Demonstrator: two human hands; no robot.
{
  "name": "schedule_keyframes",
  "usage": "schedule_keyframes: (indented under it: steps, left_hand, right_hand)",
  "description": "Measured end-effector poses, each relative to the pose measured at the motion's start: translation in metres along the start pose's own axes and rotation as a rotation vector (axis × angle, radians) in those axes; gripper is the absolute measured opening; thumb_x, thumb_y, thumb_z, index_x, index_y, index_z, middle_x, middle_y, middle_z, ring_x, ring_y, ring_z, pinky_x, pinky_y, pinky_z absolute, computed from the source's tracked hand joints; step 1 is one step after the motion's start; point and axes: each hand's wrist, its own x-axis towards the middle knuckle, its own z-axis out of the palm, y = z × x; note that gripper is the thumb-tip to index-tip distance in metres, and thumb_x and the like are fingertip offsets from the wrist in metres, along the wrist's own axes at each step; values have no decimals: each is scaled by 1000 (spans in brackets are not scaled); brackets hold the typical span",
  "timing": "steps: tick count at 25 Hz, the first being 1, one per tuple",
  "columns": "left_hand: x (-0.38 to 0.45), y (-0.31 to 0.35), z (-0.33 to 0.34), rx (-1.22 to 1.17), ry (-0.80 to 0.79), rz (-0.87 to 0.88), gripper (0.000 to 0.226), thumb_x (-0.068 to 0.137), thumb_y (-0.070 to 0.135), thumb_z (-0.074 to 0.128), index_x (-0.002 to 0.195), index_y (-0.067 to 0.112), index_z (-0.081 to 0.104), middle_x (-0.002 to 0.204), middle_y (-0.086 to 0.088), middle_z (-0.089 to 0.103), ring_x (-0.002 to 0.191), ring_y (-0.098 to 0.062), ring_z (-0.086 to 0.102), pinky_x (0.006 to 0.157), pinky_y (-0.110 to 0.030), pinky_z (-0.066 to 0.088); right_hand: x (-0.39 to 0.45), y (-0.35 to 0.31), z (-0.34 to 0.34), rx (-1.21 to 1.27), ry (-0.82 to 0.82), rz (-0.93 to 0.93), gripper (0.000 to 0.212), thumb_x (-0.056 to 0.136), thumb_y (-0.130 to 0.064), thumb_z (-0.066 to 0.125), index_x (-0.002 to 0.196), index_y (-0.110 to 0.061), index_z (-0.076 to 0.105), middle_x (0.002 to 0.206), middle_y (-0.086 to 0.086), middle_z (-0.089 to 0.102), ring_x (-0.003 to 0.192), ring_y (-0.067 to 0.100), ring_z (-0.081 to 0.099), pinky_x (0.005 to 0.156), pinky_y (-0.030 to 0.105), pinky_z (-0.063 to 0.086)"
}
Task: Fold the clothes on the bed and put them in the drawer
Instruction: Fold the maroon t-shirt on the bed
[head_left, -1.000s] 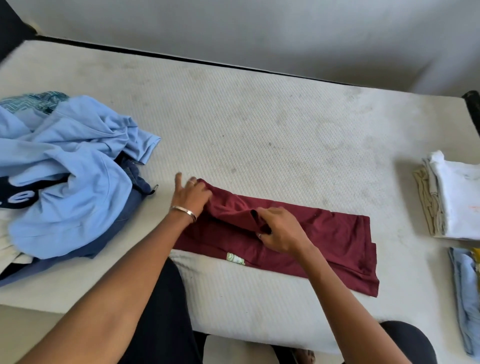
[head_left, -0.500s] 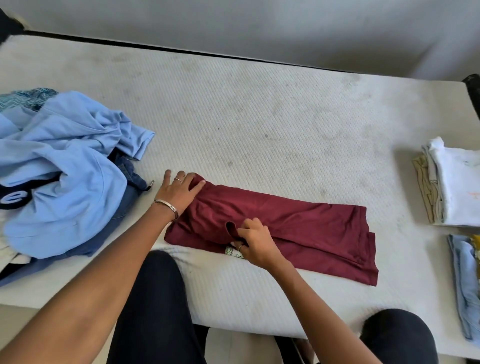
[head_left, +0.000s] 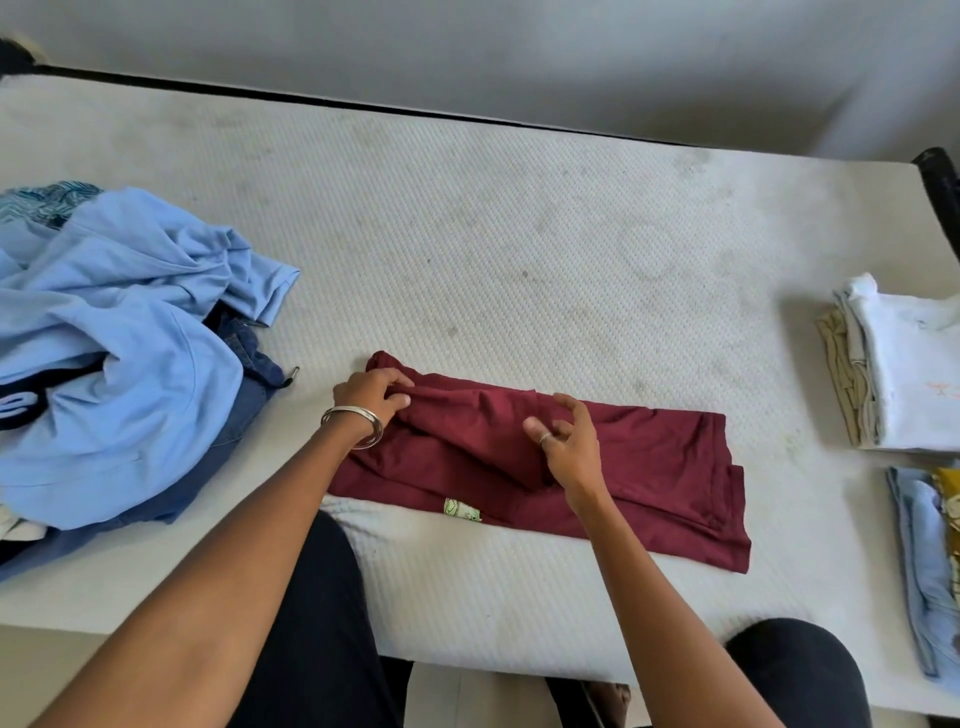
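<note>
A: What lies in front of the person?

B: A maroon garment (head_left: 545, 457), folded into a long band, lies across the near part of a bare white mattress (head_left: 519, 249). A small green-and-white label (head_left: 461, 510) shows at its near edge.

A: What are the hands doing?

B: The left hand (head_left: 371, 392) is at the band's left end, its fingers curled into the cloth, gripping a bunched fold there. A silver bangle (head_left: 356, 423) sits on that wrist. The right hand (head_left: 563, 441) is over the middle of the band, fingers spread and loosely bent, grasping nothing. Whether its palm touches the cloth I cannot tell. It wears a ring.

A: And the other clothes?

B: At the left edge of the mattress is an unfolded heap (head_left: 104, 353): light blue garments on top, dark blue denim beneath, a teal patterned piece at the back. The heap is near the maroon band but apart from it. At the far right, well apart, sits a folded stack (head_left: 893, 374), white on top with beige under it. Just nearer along that edge lies another folded pile (head_left: 924, 561), light blue with a bit of yellow showing.

A: Anything else in view?

B: The person's legs in dark trousers (head_left: 317, 623) show below the mattress edge, and a grey wall (head_left: 519, 52) rises behind the bed. No drawer shows.
</note>
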Motion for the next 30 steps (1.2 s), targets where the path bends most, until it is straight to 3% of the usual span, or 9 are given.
schedule_keyframes:
  steps: [3, 7, 10, 13, 16, 20, 23, 26, 30]
  left_hand:
    - [11, 16, 4, 37, 79, -117, 19, 94, 32, 56, 110, 32, 66, 115, 2, 67, 116, -24, 55, 105, -43, 27]
    - [8, 17, 17, 364, 258, -45, 33, 95, 21, 52, 127, 23, 55, 117, -7, 63, 116, -30, 52, 105, -55, 21]
    - [-11, 36, 44, 455, 524, 270, 21, 83, 30, 65, 98, 16, 67, 91, -9, 62, 88, -33, 60, 79, -48, 44]
    - [-40, 69, 88, 389, 313, 634, 30, 79, 46, 54, 84, 19, 67, 84, -3, 59, 73, -28, 61, 57, -36, 46]
    - [-72, 110, 127, 494, -46, 531, 57, 77, 58, 61, 125, 28, 56, 124, 1, 50, 111, -26, 51, 83, -44, 43]
    - [-82, 137, 146, 671, -175, 367, 86, 79, 59, 63, 149, 32, 21, 147, -1, 24, 132, -31, 28, 102, -63, 29]
    - [-71, 146, 147, 715, -109, 347, 84, 80, 56, 64, 149, 30, 22, 142, -2, 30, 128, -29, 33, 97, -57, 37]
    - [-60, 151, 142, 653, 1, 363, 65, 75, 49, 73, 134, 32, 48, 123, -3, 48, 111, -27, 49, 80, -47, 44]
    - [-54, 145, 132, 575, 228, 562, 32, 64, 17, 81, 94, 23, 72, 82, -4, 58, 67, -28, 58, 49, -33, 45]
  right_hand:
    - [-7, 6, -12, 14, -69, -148, 67, 85, -1, 71, 140, -31, 45, 127, 2, 54, 120, 14, 52, 98, 23, 43]
    - [-12, 12, -12, -208, 29, -181, 52, 90, -4, 66, 135, -25, 50, 111, -2, 60, 99, 13, 60, 90, 27, 51]
    - [-16, 31, -27, -118, 492, -53, 27, 91, -7, 64, 117, -12, 58, 98, 0, 66, 94, 18, 65, 89, 36, 52]
    - [-19, 61, -57, 163, 828, 378, 24, 92, -23, 68, 106, -5, 60, 103, 10, 64, 92, 26, 65, 91, 42, 53]
    - [-20, 67, -90, 422, 864, 569, 44, 87, -22, 74, 119, 2, 55, 112, 15, 60, 71, 26, 68, 75, 44, 61]
    - [-10, 50, -119, 457, 866, 613, 70, 81, -12, 80, 134, -5, 35, 138, 24, 42, 116, 44, 55, 94, 53, 52]
    - [-6, 46, -137, 460, 837, 644, 42, 86, 0, 68, 124, 1, 51, 124, 21, 57, 100, 34, 62, 89, 40, 54]
    - [2, 29, -154, 580, 755, 402, 10, 86, -6, 69, 94, -7, 64, 99, 12, 66, 68, 17, 57, 67, 31, 51]
    - [6, -13, -169, 794, 513, -28, 17, 91, 0, 63, 82, -14, 61, 79, 1, 58, 69, 12, 53, 64, 28, 47]
